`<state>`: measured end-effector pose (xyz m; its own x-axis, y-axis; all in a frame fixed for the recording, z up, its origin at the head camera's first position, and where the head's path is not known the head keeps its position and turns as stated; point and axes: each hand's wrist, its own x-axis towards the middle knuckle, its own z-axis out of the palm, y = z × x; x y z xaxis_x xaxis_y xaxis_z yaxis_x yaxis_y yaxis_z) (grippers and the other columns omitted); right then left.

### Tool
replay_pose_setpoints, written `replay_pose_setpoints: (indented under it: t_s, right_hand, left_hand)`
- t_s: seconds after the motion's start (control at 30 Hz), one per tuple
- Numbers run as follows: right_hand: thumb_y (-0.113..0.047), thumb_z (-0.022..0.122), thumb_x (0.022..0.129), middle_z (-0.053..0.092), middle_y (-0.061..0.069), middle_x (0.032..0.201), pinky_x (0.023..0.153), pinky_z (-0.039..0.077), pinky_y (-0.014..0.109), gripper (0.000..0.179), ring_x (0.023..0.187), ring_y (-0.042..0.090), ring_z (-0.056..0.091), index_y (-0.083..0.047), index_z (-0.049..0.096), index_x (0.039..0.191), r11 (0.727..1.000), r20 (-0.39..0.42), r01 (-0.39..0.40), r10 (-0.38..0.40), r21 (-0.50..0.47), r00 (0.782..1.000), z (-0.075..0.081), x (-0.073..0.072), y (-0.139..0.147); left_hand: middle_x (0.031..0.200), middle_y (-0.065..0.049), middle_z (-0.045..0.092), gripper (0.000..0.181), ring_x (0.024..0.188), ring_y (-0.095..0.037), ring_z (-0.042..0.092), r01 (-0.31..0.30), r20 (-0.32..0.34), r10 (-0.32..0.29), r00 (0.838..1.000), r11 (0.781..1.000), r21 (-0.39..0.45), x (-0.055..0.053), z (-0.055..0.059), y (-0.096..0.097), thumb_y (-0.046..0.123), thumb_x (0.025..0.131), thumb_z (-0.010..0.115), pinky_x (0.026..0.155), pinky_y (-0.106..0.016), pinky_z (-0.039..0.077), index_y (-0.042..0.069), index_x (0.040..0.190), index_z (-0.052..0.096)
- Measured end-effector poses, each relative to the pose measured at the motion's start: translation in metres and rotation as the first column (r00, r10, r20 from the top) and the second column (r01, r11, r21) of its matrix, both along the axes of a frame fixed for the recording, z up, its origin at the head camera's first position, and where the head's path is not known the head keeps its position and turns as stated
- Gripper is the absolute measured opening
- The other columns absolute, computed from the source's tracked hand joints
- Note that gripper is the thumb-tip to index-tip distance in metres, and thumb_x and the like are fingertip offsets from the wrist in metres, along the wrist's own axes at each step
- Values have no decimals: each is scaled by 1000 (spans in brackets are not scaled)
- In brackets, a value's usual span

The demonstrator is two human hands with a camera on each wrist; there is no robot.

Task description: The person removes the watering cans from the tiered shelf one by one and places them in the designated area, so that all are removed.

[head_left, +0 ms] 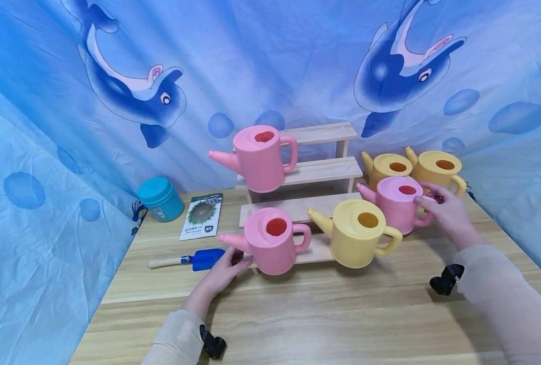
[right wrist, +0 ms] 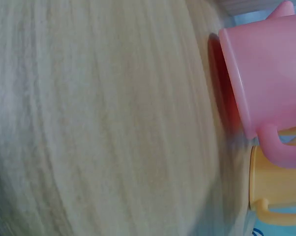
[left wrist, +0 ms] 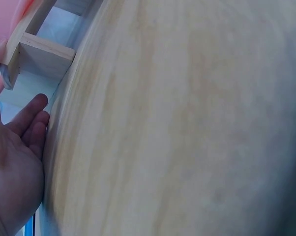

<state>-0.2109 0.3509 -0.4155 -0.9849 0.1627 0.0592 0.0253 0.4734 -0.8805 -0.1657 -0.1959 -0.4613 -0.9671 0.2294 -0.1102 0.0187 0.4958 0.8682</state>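
A pink watering can [head_left: 395, 210] is held at its handle by my right hand [head_left: 443, 203], thumb and fingers pinching it near the top. In the right wrist view this pink can [right wrist: 271, 73] has its base close to the table; the hand is outside that view. At the left end of the lowest step of a wooden tiered stand [head_left: 320, 246], my left hand [head_left: 222, 271] pinches the board's end between thumb and index finger. Its other fingers curl loosely beneath in the left wrist view. A pink watering can [head_left: 270, 248] and a yellow one [head_left: 357, 238] stand on that step.
Another pink watering can [head_left: 259, 162] sits higher on the stand. Two yellow cans, one at the far right [head_left: 434, 172], stand behind my right hand. To the left lie a blue-bladed trowel [head_left: 206, 259], a seed packet [head_left: 202, 215] and a teal jar [head_left: 161, 200]. A dolphin-print curtain [head_left: 270, 61] hangs behind.
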Motion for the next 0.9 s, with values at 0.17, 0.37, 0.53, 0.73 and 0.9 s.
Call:
replay_pose_setpoints:
  t_s: [0.17,0.37,0.53,0.73,0.9]
  right_hand:
    - [-54,58,85,37,10,117,75,39,22,82,103,25,34,-10,27,147,999,26,-34,34,32,999,-4,1,3]
    - [-50,56,89,35,14,125,73,39,20,79,106,27,35,-7,25,147,997,36,-62,61,46,998,0,3,7]
    - [-49,54,90,33,23,135,77,42,34,76,112,37,35,-9,26,147,994,4,-24,24,103,1000,18,-2,6]
    - [-53,53,89,37,22,133,80,42,37,76,113,35,38,-11,28,147,986,-39,-27,34,162,999,52,-15,-5]
    - [-54,53,88,41,18,130,89,44,41,74,112,31,41,-15,30,147,982,-54,-74,85,171,995,79,-25,-17]
  left_hand:
    - [132,-5,48,61,123,-27,42,2,2,-2,1000,1000,5,1,-1,-1,46,85,65,103,-51,32,26,138,41]
    - [135,-11,47,62,125,-31,41,20,34,-20,999,1000,-10,14,28,8,38,88,63,102,-52,32,17,141,38]
    - [137,-10,45,65,126,-31,39,12,38,-11,999,1000,-12,6,17,5,41,87,64,103,-53,30,20,142,36]
    - [133,-6,48,64,125,-28,41,-4,14,4,1000,1000,-7,0,0,-2,46,84,66,103,-52,31,25,139,40]
    - [135,-6,47,65,125,-28,40,0,24,0,1000,1000,-15,-1,0,-2,48,84,65,104,-52,30,26,140,38]
